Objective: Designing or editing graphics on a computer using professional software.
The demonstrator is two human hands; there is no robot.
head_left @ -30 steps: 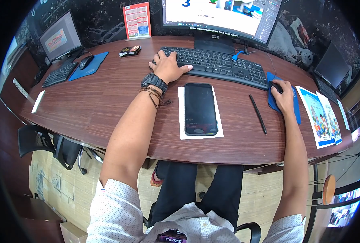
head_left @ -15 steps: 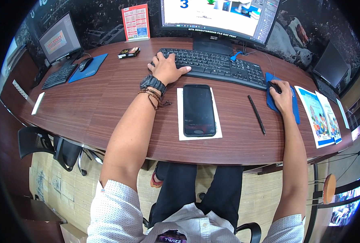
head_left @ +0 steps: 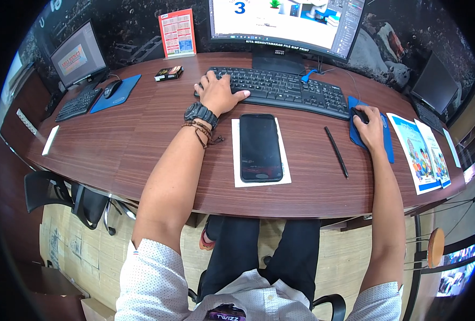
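Note:
My left hand (head_left: pixel 218 94) rests with spread fingers on the left end of a black keyboard (head_left: pixel 288 90). A dark watch and beaded bracelets circle that wrist. At the right, my right hand (head_left: pixel 370 129) is wrapped over a black computer mouse (head_left: pixel 360 114), which lies on a blue mouse pad (head_left: pixel 388 148). Between my forearms a black smartphone (head_left: pixel 261 147) lies on a sheet of white paper (head_left: pixel 237 160). A slim black pen (head_left: pixel 336 152) lies to the right of the phone. Beyond the keyboard stands a lit monitor (head_left: pixel 285 24), its upper part cut off.
A small black box (head_left: pixel 169 74) and a red desk calendar (head_left: pixel 177 34) stand at the back left. Another monitor (head_left: pixel 77 55), keyboard (head_left: pixel 79 104) and mouse (head_left: pixel 112 88) occupy the far left. Printed booklets (head_left: pixel 416 155) lie at the right, near a dark screen (head_left: pixel 435 84).
The view has shifted very slightly, so the desk things sit a little differently in the picture. Both hands keep their places on the keyboard and the mouse.

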